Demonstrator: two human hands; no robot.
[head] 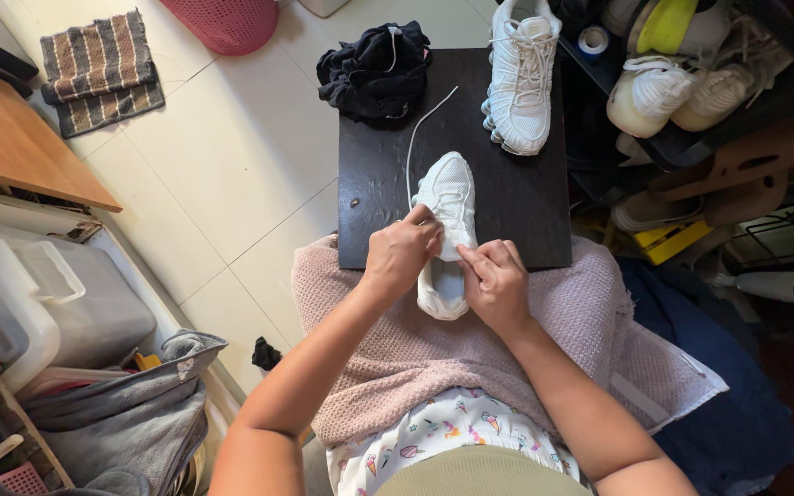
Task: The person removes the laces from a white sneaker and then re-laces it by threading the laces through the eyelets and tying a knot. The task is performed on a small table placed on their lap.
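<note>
White sneaker (446, 230) lies toe away from the person, its heel on a pink knitted towel (562, 321) spread over the lap and its toe on a dark board (516, 211) that serves as the desk. Two hands work on this shoe: the left hand (400, 253) has its fingers pinched shut on the white lace (418, 129) at the shoe's near-left side, and the right hand (496, 283) presses on the tongue with its fingers curled, though whether they pinch anything cannot be told. Both hands hide the middle of the shoe, so the eyelets are not visible. One lace end runs loose from the sneaker up across the board. Beyond the sneaker, at the board's far right, stands a second white sneaker (521, 73), fully laced, its toe cut off by the top edge. At the board's far left sits one crumpled black cloth (377, 69). Left of the sneaker, on the tiled floor (232, 156), lies one striped rug (101, 69), and one pink basket (227, 20) is cut off at the top. Right of the sneaker, a dark shoe rack (691, 92) holds several pale shoes, too jumbled to count.
</note>
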